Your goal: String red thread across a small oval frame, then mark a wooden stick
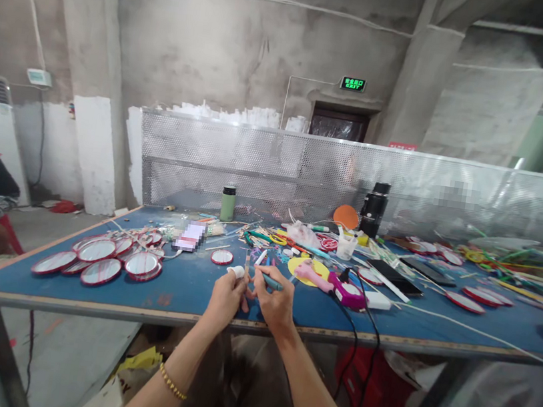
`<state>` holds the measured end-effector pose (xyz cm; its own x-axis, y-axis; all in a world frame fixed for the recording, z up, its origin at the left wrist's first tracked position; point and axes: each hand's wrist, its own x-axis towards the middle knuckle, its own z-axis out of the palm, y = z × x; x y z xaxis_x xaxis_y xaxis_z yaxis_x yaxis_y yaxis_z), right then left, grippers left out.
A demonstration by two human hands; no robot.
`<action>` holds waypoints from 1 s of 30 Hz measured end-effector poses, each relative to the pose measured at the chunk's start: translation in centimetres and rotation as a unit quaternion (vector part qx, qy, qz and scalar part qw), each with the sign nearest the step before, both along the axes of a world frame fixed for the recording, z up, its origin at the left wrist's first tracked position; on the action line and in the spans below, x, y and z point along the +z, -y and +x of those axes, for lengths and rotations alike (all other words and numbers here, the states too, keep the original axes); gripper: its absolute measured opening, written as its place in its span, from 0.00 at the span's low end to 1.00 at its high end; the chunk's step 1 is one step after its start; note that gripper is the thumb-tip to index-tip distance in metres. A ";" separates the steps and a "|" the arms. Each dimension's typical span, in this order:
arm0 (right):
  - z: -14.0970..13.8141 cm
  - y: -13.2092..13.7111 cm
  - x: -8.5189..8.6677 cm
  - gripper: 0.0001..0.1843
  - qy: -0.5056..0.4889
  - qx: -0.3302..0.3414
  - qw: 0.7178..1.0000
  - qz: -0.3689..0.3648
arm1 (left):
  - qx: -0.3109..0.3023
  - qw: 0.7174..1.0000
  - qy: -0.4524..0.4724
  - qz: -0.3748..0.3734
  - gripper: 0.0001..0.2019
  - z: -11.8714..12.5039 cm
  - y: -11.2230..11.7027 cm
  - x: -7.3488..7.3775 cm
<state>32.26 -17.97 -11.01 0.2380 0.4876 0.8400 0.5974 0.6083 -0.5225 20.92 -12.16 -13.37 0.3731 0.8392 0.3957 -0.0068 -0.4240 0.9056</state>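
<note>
Near the table's front edge, my left hand (226, 298) is closed, with a small white piece (236, 271) at its fingertips. A thin pale strip (247, 259) stands up just beside that piece; whether the fingers grip it too is unclear. My right hand (277, 304) is closed around a teal pen-like tool (271, 282), its tip pointing left toward the left hand. The two hands almost touch. Beyond them lie a round mirror-like disc with a red rim (222, 258) and a white stick (260, 257).
Several red-rimmed discs (97, 250) are piled at left by a phone (190, 236). At right are a purple device (347, 291) with black cables, a yellow disc (310, 271) and a black tablet (387, 276). A green bottle (227, 204) and black flask (375, 210) stand behind.
</note>
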 end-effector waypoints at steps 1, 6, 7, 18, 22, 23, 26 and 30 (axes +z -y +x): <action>0.0 0.0 0.0 0.11 -0.001 -0.003 1.000 0.002 | 0.000 1.000 0.002 0.000 0.11 0.0 0.0 0.0; 0.0 0.0 0.0 0.12 0.004 -0.006 1.000 0.002 | 0.004 1.000 0.011 -0.001 0.12 0.1 -0.1 -0.1; 0.0 0.0 -0.1 0.12 0.007 -0.006 1.000 0.003 | 0.004 1.000 0.012 -0.001 0.12 0.1 -0.1 -0.1; 0.0 0.1 0.2 0.11 0.020 -0.018 1.000 0.009 | -0.002 1.000 0.018 -0.004 0.11 0.1 0.0 -0.1; -0.1 0.2 0.2 0.12 0.015 -0.032 0.999 0.021 | -0.006 1.000 0.020 -0.006 0.11 0.1 0.0 -0.1; -0.1 0.2 0.2 0.12 0.016 -0.033 0.999 0.023 | -0.008 1.000 0.020 -0.006 0.11 0.1 0.0 -0.1; -0.1 0.2 0.2 0.11 0.022 -0.030 0.999 0.028 | -0.011 1.000 0.021 -0.004 0.11 0.2 -0.1 -0.1; -0.1 0.1 0.2 0.10 0.031 -0.025 0.999 0.033 | -0.012 1.000 0.022 -0.001 0.10 0.2 0.0 0.0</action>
<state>32.17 -18.09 -10.80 0.2061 0.4201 0.8838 0.6579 0.6091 -0.4429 21.12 -12.14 -13.40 0.3749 0.8312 0.4105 -0.0575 -0.4211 0.9052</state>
